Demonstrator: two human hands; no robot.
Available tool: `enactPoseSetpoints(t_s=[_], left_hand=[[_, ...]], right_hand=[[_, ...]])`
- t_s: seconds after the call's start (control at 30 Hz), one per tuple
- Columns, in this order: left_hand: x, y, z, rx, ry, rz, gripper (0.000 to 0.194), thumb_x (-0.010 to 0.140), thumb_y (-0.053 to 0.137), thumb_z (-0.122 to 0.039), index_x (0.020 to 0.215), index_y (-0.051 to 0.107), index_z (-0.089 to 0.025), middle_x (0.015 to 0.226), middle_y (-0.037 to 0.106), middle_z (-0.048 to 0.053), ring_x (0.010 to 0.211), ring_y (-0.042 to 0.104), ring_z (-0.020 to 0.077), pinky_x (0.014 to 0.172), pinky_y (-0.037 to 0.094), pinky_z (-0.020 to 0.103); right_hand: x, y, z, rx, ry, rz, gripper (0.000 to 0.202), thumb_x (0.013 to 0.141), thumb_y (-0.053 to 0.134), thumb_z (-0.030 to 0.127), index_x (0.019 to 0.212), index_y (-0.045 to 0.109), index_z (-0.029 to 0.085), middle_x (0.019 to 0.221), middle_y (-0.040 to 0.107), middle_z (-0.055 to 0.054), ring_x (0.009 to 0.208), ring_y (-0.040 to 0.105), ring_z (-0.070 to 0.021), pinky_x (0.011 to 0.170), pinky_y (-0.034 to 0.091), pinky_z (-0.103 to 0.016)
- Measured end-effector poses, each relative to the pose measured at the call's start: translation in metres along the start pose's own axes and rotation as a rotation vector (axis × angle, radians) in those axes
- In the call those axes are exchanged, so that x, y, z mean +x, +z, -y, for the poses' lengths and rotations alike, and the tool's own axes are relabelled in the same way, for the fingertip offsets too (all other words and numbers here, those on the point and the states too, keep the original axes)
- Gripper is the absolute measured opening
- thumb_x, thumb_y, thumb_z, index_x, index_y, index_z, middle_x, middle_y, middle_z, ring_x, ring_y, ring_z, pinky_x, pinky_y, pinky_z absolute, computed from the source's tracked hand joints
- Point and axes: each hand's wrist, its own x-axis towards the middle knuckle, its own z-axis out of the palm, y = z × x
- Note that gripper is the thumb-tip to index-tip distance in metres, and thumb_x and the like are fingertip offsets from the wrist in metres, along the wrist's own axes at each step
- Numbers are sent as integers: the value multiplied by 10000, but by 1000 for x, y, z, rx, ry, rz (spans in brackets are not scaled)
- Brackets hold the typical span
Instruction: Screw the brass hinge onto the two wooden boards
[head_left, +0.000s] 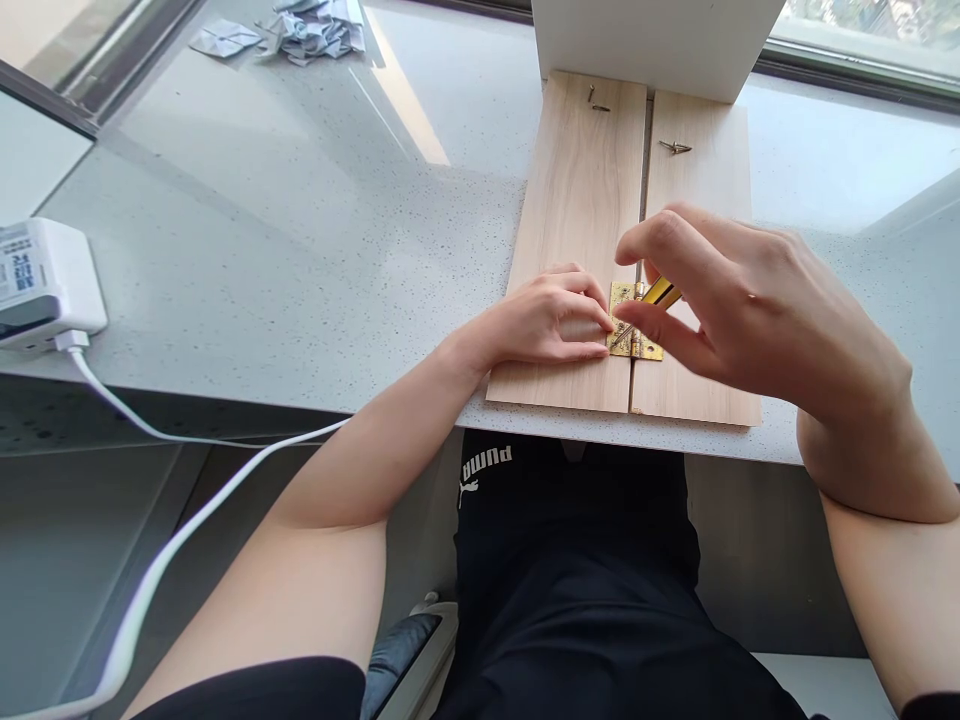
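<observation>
Two pale wooden boards, a left one (574, 200) and a right one (701, 210), lie side by side with a narrow gap. A brass hinge (646, 347) spans the gap near their front ends. My left hand (551, 318) rests on the left board, fingers spread, fingertips at the hinge's left edge. Above the hinge, my right hand (750, 300) grips a yellow and black screwdriver (663, 293) between thumb and fingers. The screwdriver's tip points down to the hinge's left leaf. Small screws lie on the left board (600, 107) and the right board (676, 147).
A white box-like object (652, 40) stands over the boards' far ends. Crumpled packets (319, 28) lie at the back left of the speckled countertop (315, 220). A white charger (52, 280) with a cable (172, 550) is at the left. The counter's front edge is near my body.
</observation>
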Motion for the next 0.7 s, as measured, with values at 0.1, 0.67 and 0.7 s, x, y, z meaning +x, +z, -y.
enactPoseSetpoints(t_s=[0.1, 0.67, 0.7], left_hand=[[-1, 0, -3, -9, -10, 1, 149, 1030, 970, -370, 1154, 966, -286, 1298, 882, 119, 1284, 787, 351, 1240, 631, 551], [0, 1, 0, 7, 14, 3, 151, 1035, 943, -405, 1134, 962, -293, 1265, 876, 113, 1278, 783, 345, 1218, 639, 548], [0, 0, -1, 8, 5, 11, 156, 1035, 945, -403, 1147, 966, -296, 1273, 876, 114, 1291, 781, 347, 1225, 638, 548]], right_hand=[[1, 0, 1, 108, 33, 44, 313, 1193, 466, 134, 1410, 683, 193, 1352, 748, -129, 878, 727, -251, 800, 637, -444], [0, -2, -2, 95, 30, 34, 304, 1237, 416, 251, 1296, 710, 205, 1285, 724, -124, 818, 686, -207, 778, 630, -431], [0, -3, -2, 115, 27, 41, 308, 1235, 412, 225, 1319, 708, 219, 1296, 730, -121, 834, 703, -215, 795, 653, -443]])
